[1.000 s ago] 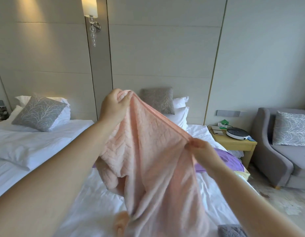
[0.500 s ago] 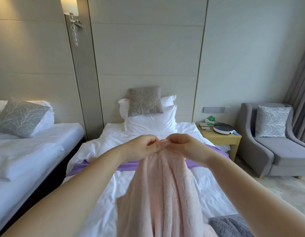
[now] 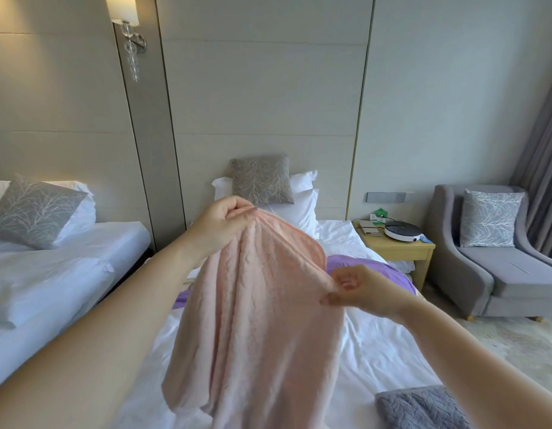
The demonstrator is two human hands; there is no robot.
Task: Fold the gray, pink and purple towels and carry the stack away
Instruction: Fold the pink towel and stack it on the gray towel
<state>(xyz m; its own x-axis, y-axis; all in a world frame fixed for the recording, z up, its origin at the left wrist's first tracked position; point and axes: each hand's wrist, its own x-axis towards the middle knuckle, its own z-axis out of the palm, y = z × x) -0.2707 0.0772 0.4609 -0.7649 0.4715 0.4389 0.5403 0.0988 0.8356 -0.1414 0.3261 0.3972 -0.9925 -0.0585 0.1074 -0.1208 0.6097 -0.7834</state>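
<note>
The pink towel (image 3: pixel 256 320) hangs in the air over the white bed (image 3: pixel 376 345). My left hand (image 3: pixel 220 222) pinches its top edge up high. My right hand (image 3: pixel 361 291) grips the same edge lower and to the right. Behind the pink towel, the purple towel (image 3: pixel 370 269) lies spread across the bed, mostly hidden. A folded gray towel (image 3: pixel 420 407) rests on the bed's near right corner.
A second bed (image 3: pixel 52 267) with a gray cushion stands to the left. A wooden nightstand (image 3: pixel 398 247) with a round white device sits right of my bed. A gray armchair (image 3: pixel 497 258) and curtain fill the far right. Pillows lie at the headboard.
My hands were pinched together at the towel's top; they have now drawn apart, the left rising and the right dropping to the right, spreading the pink towel's edge.
</note>
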